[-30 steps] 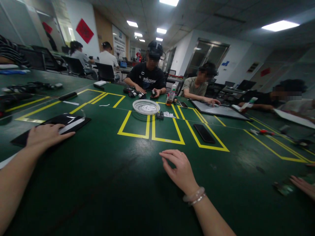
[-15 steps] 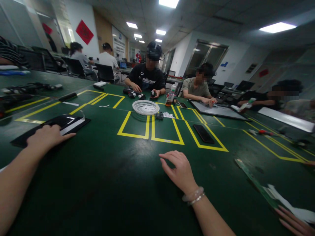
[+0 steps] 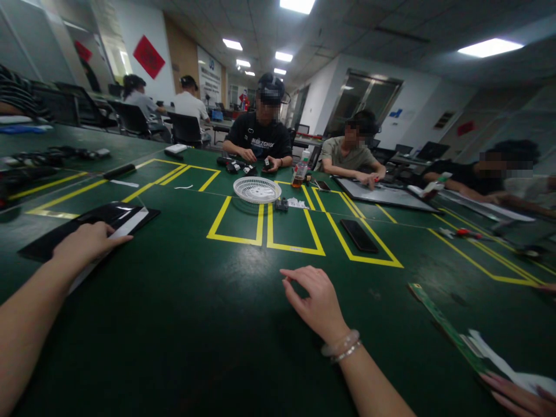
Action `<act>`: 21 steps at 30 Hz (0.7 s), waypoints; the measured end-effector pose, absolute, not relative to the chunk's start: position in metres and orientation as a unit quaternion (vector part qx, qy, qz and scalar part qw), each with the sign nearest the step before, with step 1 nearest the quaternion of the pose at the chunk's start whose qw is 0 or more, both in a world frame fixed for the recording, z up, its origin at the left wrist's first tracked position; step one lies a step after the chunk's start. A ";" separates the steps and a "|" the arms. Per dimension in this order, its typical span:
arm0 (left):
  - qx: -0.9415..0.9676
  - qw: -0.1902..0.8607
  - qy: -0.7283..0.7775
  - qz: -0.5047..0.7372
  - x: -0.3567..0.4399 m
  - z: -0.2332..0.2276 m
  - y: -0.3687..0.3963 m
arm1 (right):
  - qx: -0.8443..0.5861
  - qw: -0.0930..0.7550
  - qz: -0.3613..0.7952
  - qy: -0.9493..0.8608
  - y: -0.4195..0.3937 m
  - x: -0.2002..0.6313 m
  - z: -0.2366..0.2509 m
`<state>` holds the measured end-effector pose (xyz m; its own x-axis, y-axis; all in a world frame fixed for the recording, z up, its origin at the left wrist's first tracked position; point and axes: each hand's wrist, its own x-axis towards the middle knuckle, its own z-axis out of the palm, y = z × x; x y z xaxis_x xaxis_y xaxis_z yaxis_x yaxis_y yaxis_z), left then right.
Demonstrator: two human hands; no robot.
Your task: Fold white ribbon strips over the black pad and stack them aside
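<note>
Single head-worn view, facing forward and down, close above the green table (image 3: 234, 324)

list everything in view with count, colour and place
Table: one, green, foreground
Tape outlines: several, yellow, on table
Panel: one, black, left
Strip: one, white, across panel
Basket: one, white, centre
Bottle: one, amber contents, right of basket
Phone: one, black, front right of basket
Circuit board: one, green, near right
Clutter: assorted, mostly dark, left
Chairs: several, black, background
Lights: several, white, ceiling
People: several, mixed clothing, beyond table
Left hand: one, bare, on panel
Right hand: one, bare, near centre
</note>
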<state>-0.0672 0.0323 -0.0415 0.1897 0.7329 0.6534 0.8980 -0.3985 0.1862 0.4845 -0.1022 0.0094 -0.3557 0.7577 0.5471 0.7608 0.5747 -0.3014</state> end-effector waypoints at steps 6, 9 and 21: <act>-0.745 -0.059 -0.618 -0.243 -0.001 -0.020 0.023 | -0.459 0.323 0.003 -0.828 -0.104 0.483 0.010; -0.774 -0.142 -0.589 -0.183 0.070 -0.007 0.000 | -0.444 0.320 -0.002 -0.837 -0.105 0.480 0.009; -0.919 -0.136 -0.335 -0.157 0.192 0.005 -0.079 | -0.398 0.195 0.102 -0.890 -0.114 0.464 0.004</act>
